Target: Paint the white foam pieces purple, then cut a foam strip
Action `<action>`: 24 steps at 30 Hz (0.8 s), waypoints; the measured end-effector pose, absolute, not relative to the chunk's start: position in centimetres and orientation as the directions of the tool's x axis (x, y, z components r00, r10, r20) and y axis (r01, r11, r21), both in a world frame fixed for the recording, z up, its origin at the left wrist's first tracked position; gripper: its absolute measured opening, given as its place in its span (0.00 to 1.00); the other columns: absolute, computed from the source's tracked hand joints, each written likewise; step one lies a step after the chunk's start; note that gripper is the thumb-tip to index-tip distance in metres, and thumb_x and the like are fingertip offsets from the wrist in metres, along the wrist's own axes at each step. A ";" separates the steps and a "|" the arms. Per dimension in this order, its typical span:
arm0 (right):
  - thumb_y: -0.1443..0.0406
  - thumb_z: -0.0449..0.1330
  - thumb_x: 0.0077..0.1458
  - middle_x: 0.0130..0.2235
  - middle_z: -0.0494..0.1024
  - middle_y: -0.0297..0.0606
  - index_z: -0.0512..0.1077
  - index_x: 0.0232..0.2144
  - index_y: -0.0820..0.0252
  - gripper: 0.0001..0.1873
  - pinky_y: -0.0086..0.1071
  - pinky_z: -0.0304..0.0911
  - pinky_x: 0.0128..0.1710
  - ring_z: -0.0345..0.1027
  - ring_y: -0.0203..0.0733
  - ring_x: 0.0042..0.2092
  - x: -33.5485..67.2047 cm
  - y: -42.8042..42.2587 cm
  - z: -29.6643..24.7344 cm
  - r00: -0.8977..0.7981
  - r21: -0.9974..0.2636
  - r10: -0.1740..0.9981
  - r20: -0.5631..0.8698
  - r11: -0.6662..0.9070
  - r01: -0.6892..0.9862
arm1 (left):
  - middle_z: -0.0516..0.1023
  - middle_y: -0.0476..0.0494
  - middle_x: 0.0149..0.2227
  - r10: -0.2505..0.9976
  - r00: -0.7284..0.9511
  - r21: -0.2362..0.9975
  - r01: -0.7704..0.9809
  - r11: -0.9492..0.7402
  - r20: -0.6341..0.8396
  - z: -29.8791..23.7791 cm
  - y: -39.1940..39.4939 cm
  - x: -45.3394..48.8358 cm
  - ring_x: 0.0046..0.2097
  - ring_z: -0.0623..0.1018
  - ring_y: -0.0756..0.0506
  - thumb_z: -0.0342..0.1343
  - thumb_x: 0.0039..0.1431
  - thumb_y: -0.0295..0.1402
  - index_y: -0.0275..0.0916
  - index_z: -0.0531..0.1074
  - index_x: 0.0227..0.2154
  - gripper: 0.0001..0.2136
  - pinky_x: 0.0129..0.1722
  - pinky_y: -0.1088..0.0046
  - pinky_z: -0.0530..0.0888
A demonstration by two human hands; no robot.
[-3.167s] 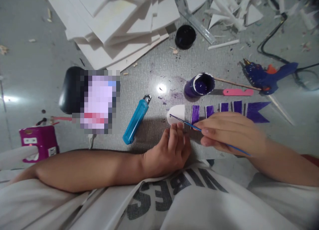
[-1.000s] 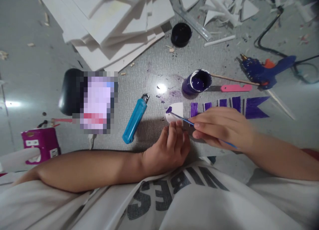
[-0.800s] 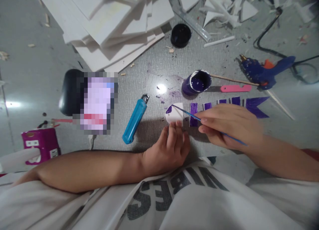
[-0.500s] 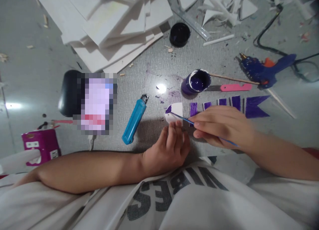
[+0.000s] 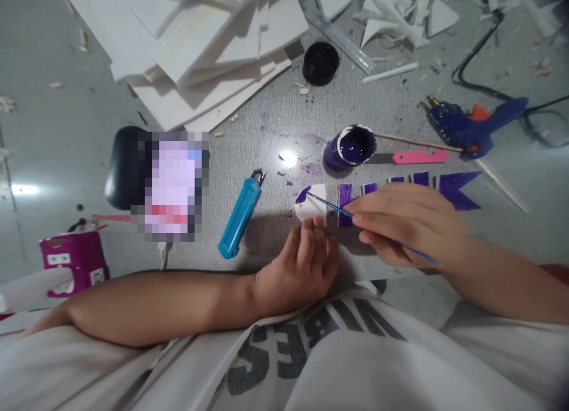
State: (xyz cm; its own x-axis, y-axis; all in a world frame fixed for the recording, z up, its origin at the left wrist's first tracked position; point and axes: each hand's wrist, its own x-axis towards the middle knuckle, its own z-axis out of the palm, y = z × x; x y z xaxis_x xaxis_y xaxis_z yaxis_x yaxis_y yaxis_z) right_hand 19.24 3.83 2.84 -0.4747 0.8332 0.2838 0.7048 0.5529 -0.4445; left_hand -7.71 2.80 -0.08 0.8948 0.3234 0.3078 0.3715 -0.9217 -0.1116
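A paintbrush (image 5: pixel 331 207) with a blue handle is pinched in my right hand (image 5: pixel 406 224). Its tip touches a small white cut piece (image 5: pixel 315 204), rounded at the left end, where a purple patch covers the upper left edge. My left hand (image 5: pixel 302 268) steadies that piece, bent fingertips pressed on its lower edge. Just beyond stands an open jar of purple paint (image 5: pixel 355 145). Purple strips (image 5: pixel 345 204) lie in a row to the right, partly hidden under my right hand, ending in a notched purple piece (image 5: pixel 457 190).
A blue cutter (image 5: pixel 240 216) lies left of the white piece, with a blurred-out phone (image 5: pixel 173 185) farther left. White boards (image 5: pixel 200 61) are stacked behind. A black lid (image 5: pixel 320 63), a pink-handled blade (image 5: pixel 420 156) and a blue glue gun (image 5: pixel 471 123) lie farther back.
The brush tip and my right hand have shifted slightly right and up. The purple patch on the white piece has grown along its edge. My left hand stays put.
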 end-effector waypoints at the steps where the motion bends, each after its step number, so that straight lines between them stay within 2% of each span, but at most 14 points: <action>1: 0.60 0.67 0.72 0.45 0.91 0.34 0.75 0.49 0.45 0.06 0.38 0.84 0.44 0.88 0.42 0.42 19.2 4.1 2.8 -0.534 -0.409 0.766 0.358 0.643 0.648 | 0.89 0.18 0.55 0.325 0.894 -0.111 0.374 -0.921 0.309 0.0 2.8 -7.7 0.54 0.92 0.32 0.57 0.78 0.31 0.26 0.78 0.55 0.13 0.51 0.59 0.87; 3: 0.62 0.66 0.73 0.43 0.91 0.36 0.75 0.48 0.48 0.05 0.36 0.83 0.41 0.87 0.41 0.40 19.2 4.5 2.7 -0.598 -0.328 0.660 0.454 0.748 0.577 | 0.89 0.18 0.55 0.327 0.892 -0.114 0.377 -0.919 0.312 0.0 2.9 -7.6 0.53 0.92 0.32 0.58 0.77 0.31 0.26 0.78 0.55 0.13 0.51 0.59 0.87; 6: 0.64 0.65 0.73 0.41 0.91 0.37 0.75 0.47 0.49 0.04 0.37 0.82 0.40 0.86 0.42 0.39 19.2 4.8 2.9 -0.598 -0.257 0.662 0.452 0.739 0.623 | 0.90 0.20 0.54 0.328 0.890 -0.122 0.381 -0.916 0.318 0.2 2.9 -7.6 0.53 0.92 0.33 0.56 0.78 0.30 0.26 0.79 0.54 0.12 0.50 0.61 0.87; 9: 0.63 0.65 0.73 0.43 0.91 0.37 0.75 0.48 0.47 0.04 0.38 0.82 0.40 0.87 0.43 0.40 19.3 4.6 3.2 -0.562 -0.296 0.710 0.425 0.695 0.655 | 0.90 0.21 0.54 0.326 0.891 -0.126 0.380 -0.916 0.317 0.1 2.9 -7.6 0.53 0.92 0.33 0.55 0.78 0.29 0.27 0.79 0.54 0.11 0.49 0.61 0.87; 12: 0.62 0.67 0.72 0.42 0.90 0.36 0.76 0.48 0.48 0.04 0.36 0.81 0.39 0.86 0.41 0.39 19.1 4.5 3.2 -0.551 -0.344 0.696 0.460 0.712 0.612 | 0.90 0.20 0.55 0.324 0.892 -0.125 0.377 -0.918 0.316 0.0 2.9 -7.8 0.53 0.92 0.33 0.56 0.79 0.31 0.27 0.79 0.54 0.12 0.51 0.60 0.87; 20: 0.64 0.63 0.73 0.39 0.90 0.38 0.74 0.45 0.51 0.01 0.37 0.81 0.38 0.85 0.41 0.37 19.3 4.9 3.8 -0.608 -0.179 0.632 0.481 0.749 0.638 | 0.89 0.19 0.54 0.325 0.890 -0.116 0.377 -0.919 0.320 0.0 2.9 -7.7 0.53 0.92 0.33 0.56 0.78 0.29 0.27 0.79 0.54 0.11 0.50 0.61 0.87; 24: 0.61 0.64 0.74 0.41 0.91 0.33 0.74 0.46 0.47 0.01 0.36 0.82 0.40 0.86 0.40 0.39 19.4 4.7 3.8 -0.602 -0.246 0.659 0.452 0.740 0.626 | 0.90 0.20 0.54 0.322 0.891 -0.126 0.377 -0.918 0.320 0.2 3.0 -7.7 0.53 0.92 0.33 0.55 0.78 0.28 0.27 0.79 0.54 0.11 0.49 0.61 0.88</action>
